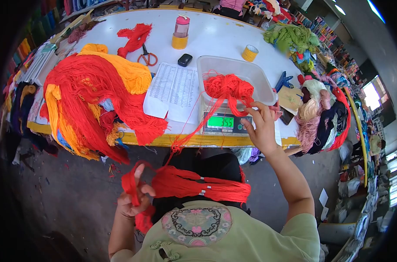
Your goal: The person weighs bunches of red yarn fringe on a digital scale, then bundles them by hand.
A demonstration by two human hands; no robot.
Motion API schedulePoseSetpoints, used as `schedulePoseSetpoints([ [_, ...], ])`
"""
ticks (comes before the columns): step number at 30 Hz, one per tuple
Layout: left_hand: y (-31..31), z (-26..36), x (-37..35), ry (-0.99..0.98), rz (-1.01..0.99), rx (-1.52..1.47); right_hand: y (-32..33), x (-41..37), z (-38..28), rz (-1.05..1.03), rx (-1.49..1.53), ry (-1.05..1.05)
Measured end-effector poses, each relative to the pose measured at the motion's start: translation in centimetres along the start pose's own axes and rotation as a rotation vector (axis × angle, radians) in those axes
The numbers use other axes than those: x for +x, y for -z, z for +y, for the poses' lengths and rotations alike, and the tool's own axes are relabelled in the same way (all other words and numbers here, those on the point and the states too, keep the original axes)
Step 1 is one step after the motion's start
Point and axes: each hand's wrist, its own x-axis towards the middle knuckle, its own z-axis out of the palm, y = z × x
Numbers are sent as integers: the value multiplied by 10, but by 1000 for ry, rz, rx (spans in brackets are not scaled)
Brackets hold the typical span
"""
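Observation:
My left hand (135,196) is raised at the lower left, slightly blurred, with a loop of red yarn (129,185) around its curled fingers. A skein of red yarn (222,188) with small white bands lies across my lap. My right hand (264,129) is at the front right of a white plastic tub (259,74), thumb and forefinger apart, fingertips close to the red yarn hanging over its rim. Inside the tub is a tangled red yarn bundle (229,87). It stands on a digital scale (224,122) with a lit green display. Red strands run from the tub toward my lap.
Red and orange yarn (85,87) is heaped at the table's left. Printed sheets (172,89), scissors (147,57), a pink-capped bottle (181,32), a black object (185,60) and a tape roll (250,53) lie on the white table (224,26). Mixed yarns (314,96) crowd the right edge.

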Motion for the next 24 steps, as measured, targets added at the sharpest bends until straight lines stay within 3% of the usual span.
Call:
schedulePoseSetpoints([
  [3, -24, -16, 38, 110, -163, 2, -2, 5, -10, 72, -67, 26],
  [5, -29, -30, 62, 180, -216, 201, -9, 9, -12, 84, -185, 30],
  [8, -50, -33, 88, 111, -300, 647, -26, -3, -23, 108, -217, 65],
  [9, -60, -38, 102, -48, -368, 815, -29, -10, -31, 115, -208, 81],
  [11, -82, -46, 127, -366, -452, 1159, -24, -34, -64, -295, 89, 27],
  [13, -99, -52, 135, -379, -399, 1675, 0, -53, -103, -434, 379, 113],
  [14, -102, -59, 137, -377, -373, 1794, 12, -62, -111, -470, 409, 68],
  [17, -112, -74, 133, 46, -255, 1725, 31, -78, -105, -499, 697, -129],
  [18, -106, -83, 134, -61, -265, 1729, 34, -83, -96, -516, 846, -223],
  [19, -102, -86, 132, 56, -233, 1635, 39, -87, -85, -529, 995, -317],
  [20, -99, -86, 130, 166, -197, 1538, 47, -89, -70, -686, 1048, -464],
  [21, -97, -86, 129, 269, -161, 1440, 40, -103, -52, -598, 1124, -522],
  [22, -96, -87, 129, 237, -138, 1398, 33, -113, -30, -480, 1178, -608],
  [24, -98, -88, 127, 177, -92, 1315, 33, -124, 20, -295, 602, -698],
])
